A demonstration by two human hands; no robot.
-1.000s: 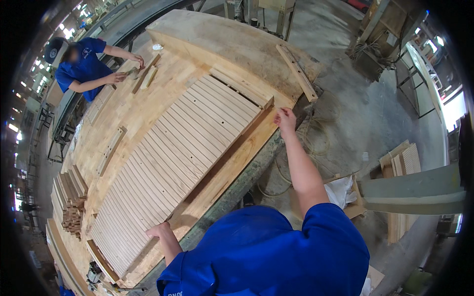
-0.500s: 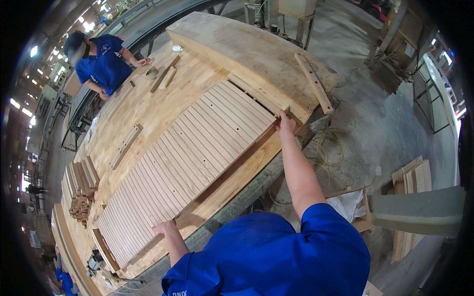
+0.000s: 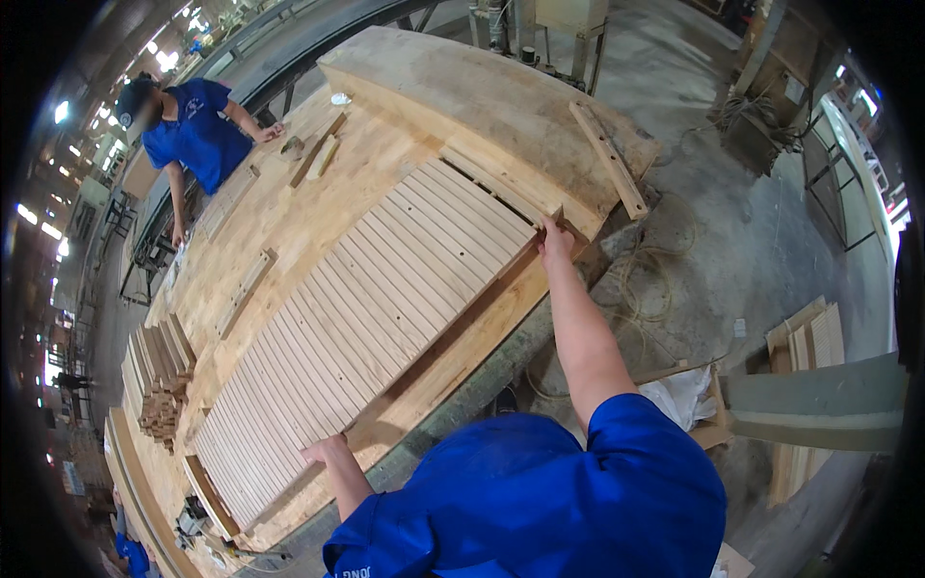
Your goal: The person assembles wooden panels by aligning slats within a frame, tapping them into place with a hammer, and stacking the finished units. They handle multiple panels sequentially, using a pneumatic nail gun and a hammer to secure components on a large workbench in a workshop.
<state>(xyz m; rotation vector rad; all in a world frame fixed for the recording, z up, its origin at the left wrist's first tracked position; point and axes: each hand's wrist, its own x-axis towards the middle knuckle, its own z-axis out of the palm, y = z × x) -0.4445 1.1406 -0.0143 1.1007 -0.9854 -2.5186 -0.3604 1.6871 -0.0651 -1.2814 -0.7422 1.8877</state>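
Note:
A long slatted panel (image 3: 376, 299) of pale wood, dotted with small dark holes, lies slantwise over the workbench (image 3: 299, 226). My left hand (image 3: 328, 449) grips its near long edge toward the left end, the fingers curled underneath and out of sight. At the panel's near right corner my right hand (image 3: 555, 238) is closed, beside a wooden end strip (image 3: 496, 189); its fingertips are partly hidden. A dark gap shows between that strip and the last slat. Another wooden strip (image 3: 210, 496) sits at the panel's left end.
A raised wooden ledge (image 3: 462, 87) bounds the bench's far right side, with a drilled wooden bar (image 3: 609, 159) on it. Stacked wooden pieces (image 3: 159, 376) stand at left. A loose bar (image 3: 246, 292) lies beyond the panel. A co-worker (image 3: 198, 130) in blue stands across the bench.
Both my hands keep their places on the panel, which looks nearly still. The view has shifted slightly. The co-worker's arm on the picture's left has reached lower, down beside the bench.

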